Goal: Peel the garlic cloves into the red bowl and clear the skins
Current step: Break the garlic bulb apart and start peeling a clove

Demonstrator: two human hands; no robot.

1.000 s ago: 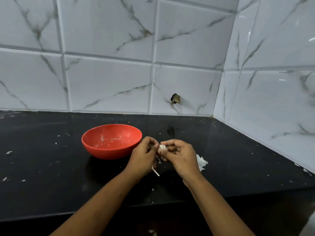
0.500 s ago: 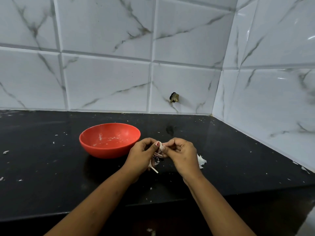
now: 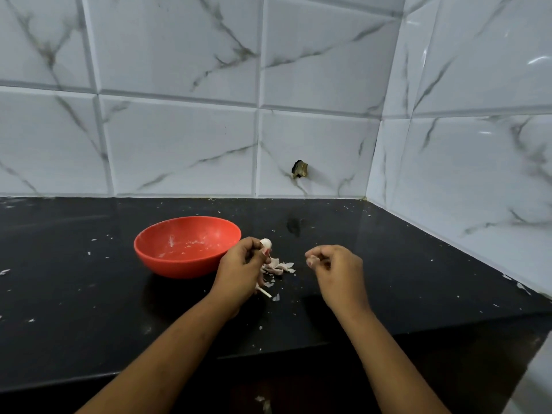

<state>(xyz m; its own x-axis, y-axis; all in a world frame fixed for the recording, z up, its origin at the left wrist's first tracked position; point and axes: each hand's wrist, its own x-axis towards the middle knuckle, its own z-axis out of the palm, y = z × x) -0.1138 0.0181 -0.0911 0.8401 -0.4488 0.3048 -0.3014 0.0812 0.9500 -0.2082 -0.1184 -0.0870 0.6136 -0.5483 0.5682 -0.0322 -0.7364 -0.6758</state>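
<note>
- Red bowl: looks like plastic. Smooth, with a soft half-gloss outside. The inside is dulled by dried whitish smears.
- Counter: black and polished like stone. Glossy enough to mirror the tiles and the bowl. Dusted with small white flecks.
- Wall tiles: glazed, high gloss, white with grey marble veining. Smooth faces, with bevelled edges catching streaks of light.
- Hole in one tile: rough chipped rim, matt and dark brown inside.
- Garlic clove, pinched in my left hand: pale, smooth, with a faint satin sheen.
- Skins: paper-thin, dry-looking, matt, curled, white to pinkish.
</note>
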